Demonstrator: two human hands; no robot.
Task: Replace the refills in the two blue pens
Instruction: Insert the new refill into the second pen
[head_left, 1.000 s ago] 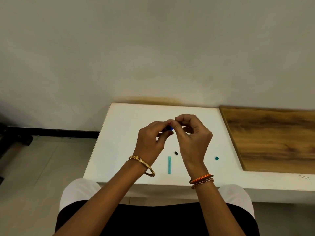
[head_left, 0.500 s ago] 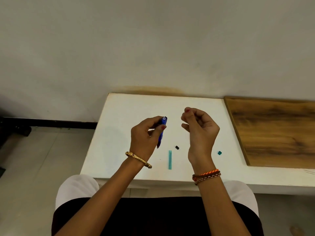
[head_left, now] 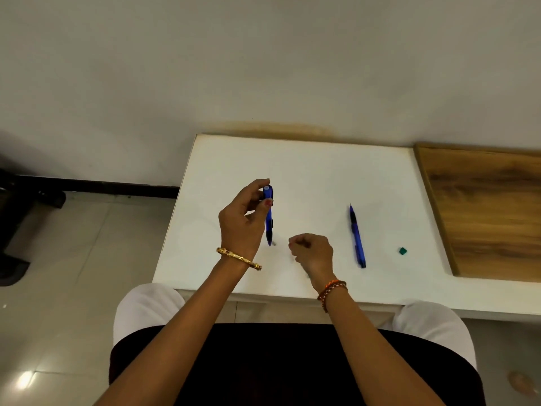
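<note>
My left hand (head_left: pixel 243 221) grips a blue pen (head_left: pixel 268 218) near its top end and holds it upright, tip down just above the white table (head_left: pixel 307 177). A tiny grey bit (head_left: pixel 274 243) lies right by the tip. My right hand (head_left: pixel 314 252) rests low on the table with its fingers curled shut; whether anything is inside them is hidden. It covers the spot where the teal refill and a small black piece lay. A second blue pen (head_left: pixel 357 237) lies flat to the right of that hand, tip pointing away from me.
A small green piece (head_left: pixel 403 251) lies on the table further right. A wooden board (head_left: pixel 491 212) adjoins the table's right side. A wall rises just behind the table. The floor drops off at the left, and my lap is below the near edge.
My hands came apart. The right hand dropped to the table over the refill and black piece, uncovering the second pen. The left hand kept its pen and turned it upright.
</note>
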